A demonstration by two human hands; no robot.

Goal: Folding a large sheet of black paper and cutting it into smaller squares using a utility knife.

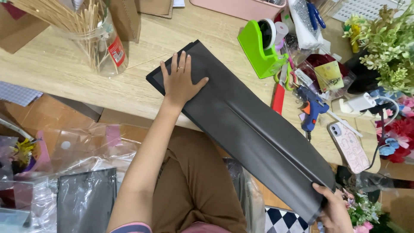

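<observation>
A long dark grey sheet of wrapping paper (250, 125) lies folded across the wooden table (64, 73), running from the upper left to the lower right past the table's edge. A raised crease runs along its length. My left hand (180, 80) presses flat on the sheet's upper left end, fingers spread. My right hand (334, 207) grips the sheet's lower right corner, fingers closed around the edge.
A green tape dispenser (261, 47), a blue glue gun (311, 108), red-handled scissors (279, 96) and a phone (350, 146) lie right of the sheet. A clear jar of wooden sticks (97, 34) stands at upper left. Artificial flowers (388, 47) fill the right edge. Plastic wrap (73, 164) lies below.
</observation>
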